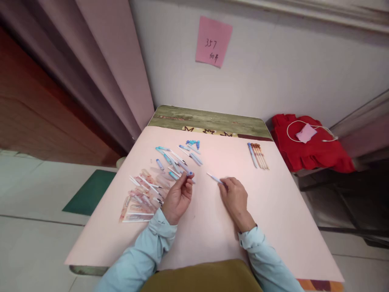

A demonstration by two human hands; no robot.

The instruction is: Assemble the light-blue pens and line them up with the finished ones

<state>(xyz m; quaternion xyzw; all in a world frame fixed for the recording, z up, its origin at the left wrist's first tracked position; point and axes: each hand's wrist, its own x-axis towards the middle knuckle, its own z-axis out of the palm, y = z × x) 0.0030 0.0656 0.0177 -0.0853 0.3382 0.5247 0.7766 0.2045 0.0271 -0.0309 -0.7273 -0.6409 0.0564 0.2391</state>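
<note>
My left hand (178, 198) is closed, its thumb and forefinger pinching a blue pen part (189, 173) that points away from me. The rest of that part is hidden by the fingers. To its right, my right hand (235, 198) rests low over the table with its fingers closed on a slim pale-blue pen piece (215, 178). A white tip on this piece points left, towards my left hand, and the two pieces are apart. Beyond my left hand lie loose blue pen barrels (196, 158) and white refills (178, 157). Small blue pen toppers (193, 142) sit behind them.
Pinkish pen parts and refills (142, 194) lie in a pile left of my left hand. At the back right, several pens (258, 156) stand in a row, one blue, others brown-topped. Pink paper (273, 243) covers the table. A red cloth-covered stool (310, 154) is beyond the right edge.
</note>
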